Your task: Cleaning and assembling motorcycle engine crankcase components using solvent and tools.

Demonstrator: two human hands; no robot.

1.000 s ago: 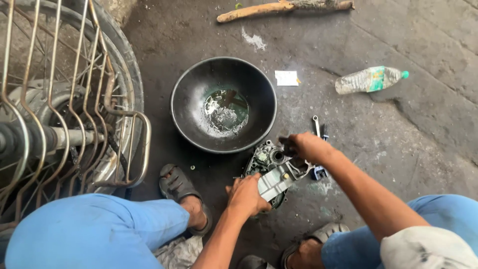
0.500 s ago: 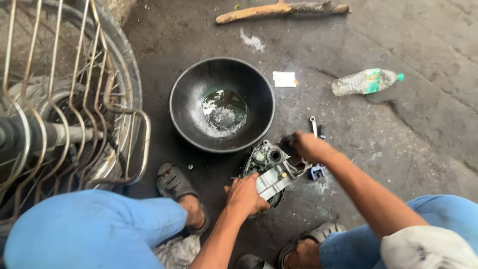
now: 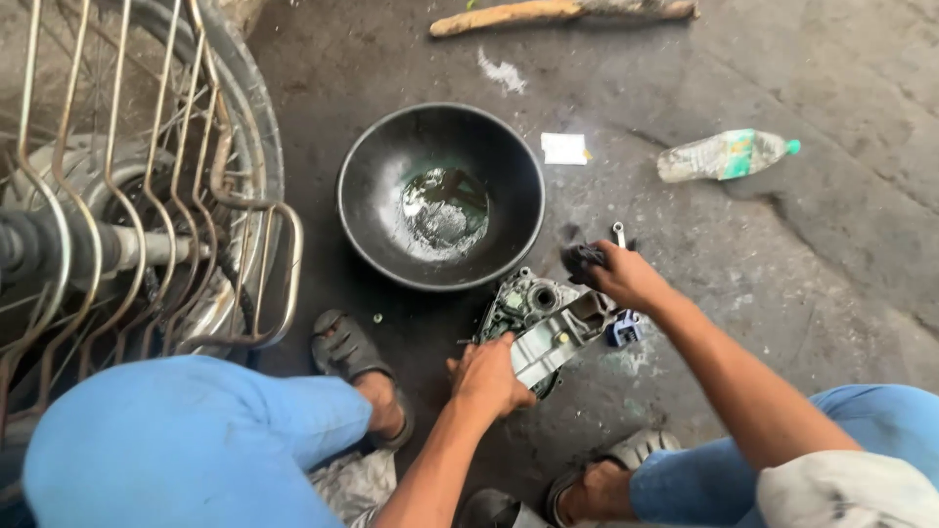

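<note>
The left hand (image 3: 489,376) is gripping the metal engine casing (image 3: 543,328) to steady it; the right hand (image 3: 626,279), closed around a dark rag (image 3: 584,258), is wiping the casing just under it; next, it likely needs firm rubbing.

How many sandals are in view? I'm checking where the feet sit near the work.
2. One dark sandal sits left of the metal engine part, below the black bowl. The other sandal is at bottom centre, partly hidden by the right leg.
</note>
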